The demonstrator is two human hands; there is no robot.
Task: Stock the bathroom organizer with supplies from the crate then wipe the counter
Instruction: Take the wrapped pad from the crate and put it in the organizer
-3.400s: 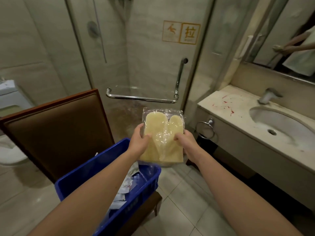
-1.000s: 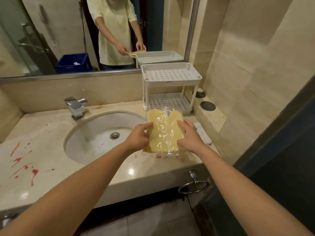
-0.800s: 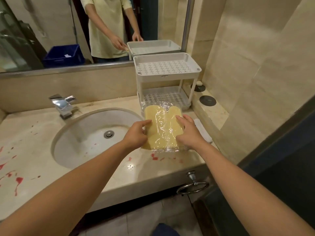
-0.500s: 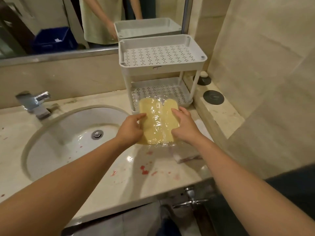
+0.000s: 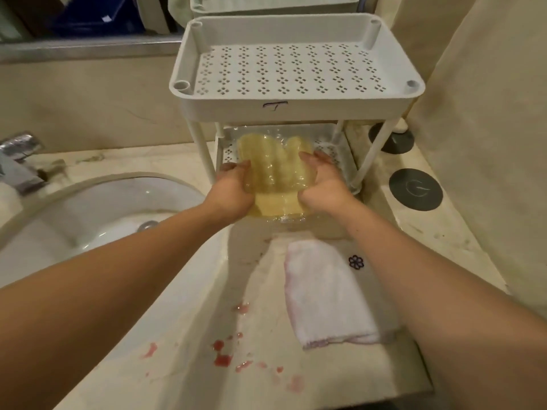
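Your yellow packet [image 5: 273,173] is now partway into the lower shelf of the organizer [image 5: 296,99]; left hand [image 5: 233,190] and right hand [image 5: 322,184] grip its sides, cloth [image 5: 322,294] just behind them

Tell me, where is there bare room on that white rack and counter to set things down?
The rack's top tray is bare between its four corner posts. The lower shelf is crowded: the left hand and right hand grip a yellow packet there. On the counter, a stained strip lies free between the sink rim and the white towel.
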